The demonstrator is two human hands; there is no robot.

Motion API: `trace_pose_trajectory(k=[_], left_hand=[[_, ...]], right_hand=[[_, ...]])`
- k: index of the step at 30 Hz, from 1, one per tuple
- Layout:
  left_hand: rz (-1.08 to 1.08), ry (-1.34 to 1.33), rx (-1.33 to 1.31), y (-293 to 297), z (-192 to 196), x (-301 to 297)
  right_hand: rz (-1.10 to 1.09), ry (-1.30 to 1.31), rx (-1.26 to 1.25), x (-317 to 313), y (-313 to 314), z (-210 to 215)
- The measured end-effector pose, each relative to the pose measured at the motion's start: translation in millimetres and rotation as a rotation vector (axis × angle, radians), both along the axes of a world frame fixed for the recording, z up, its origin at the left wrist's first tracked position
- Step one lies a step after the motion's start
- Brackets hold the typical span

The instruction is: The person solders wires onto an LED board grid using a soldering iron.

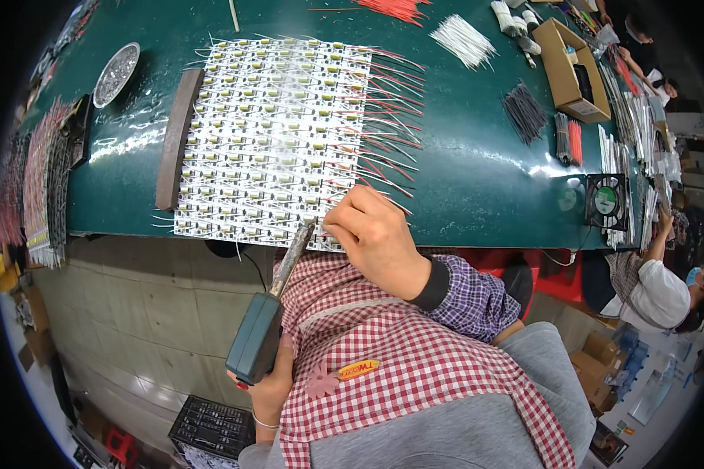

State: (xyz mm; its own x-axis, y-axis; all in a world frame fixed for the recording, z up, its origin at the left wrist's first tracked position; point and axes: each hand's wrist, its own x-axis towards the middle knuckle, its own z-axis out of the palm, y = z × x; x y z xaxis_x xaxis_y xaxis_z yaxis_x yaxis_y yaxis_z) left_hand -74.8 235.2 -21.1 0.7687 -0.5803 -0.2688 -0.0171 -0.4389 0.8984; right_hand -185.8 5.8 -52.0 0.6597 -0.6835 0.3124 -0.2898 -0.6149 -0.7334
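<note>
White circuit strips [270, 137], laid side by side in rows, fill the upper middle of the frame on a dark green bench [477, 172], with a brown bar [178, 137] set along their left edge, apparently to keep them aligned. Red and white lead wires [387, 133] fan out from the right side of the strips. A soldering iron [267, 313] is gripped by its teal handle in the left hand [267, 387] at the lower centre, fingers wrapped closed around it, and its tip is brought up to the bottom edge of the strips. The right hand [375, 238], just right of the tip, is curled with fingertips pinched together at that same edge; what is pinched cannot be made out, though a wire end seems likely, held steady beside the iron. Spare wire bundles [463, 39], a cardboard box [572, 69] and a small fan [606, 201] are kept within reach at the upper right, and a metal dish [116, 74] at the upper left.
</note>
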Motion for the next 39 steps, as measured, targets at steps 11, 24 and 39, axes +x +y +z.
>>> trace_pose_trajectory(k=[11,24,39], left_hand=[[-0.062,-0.017,0.085,18,-21,10],[0.062,0.027,-0.098,0,-24,0],[-0.048,-0.091,-0.233,5,-22,-2]], right_hand=[[-0.142,-0.044,-0.11,-36,-60,33],[-0.509,0.271,-0.388,-62,-273,-13],[-0.592,0.017,-0.671,-69,-282,-7]])
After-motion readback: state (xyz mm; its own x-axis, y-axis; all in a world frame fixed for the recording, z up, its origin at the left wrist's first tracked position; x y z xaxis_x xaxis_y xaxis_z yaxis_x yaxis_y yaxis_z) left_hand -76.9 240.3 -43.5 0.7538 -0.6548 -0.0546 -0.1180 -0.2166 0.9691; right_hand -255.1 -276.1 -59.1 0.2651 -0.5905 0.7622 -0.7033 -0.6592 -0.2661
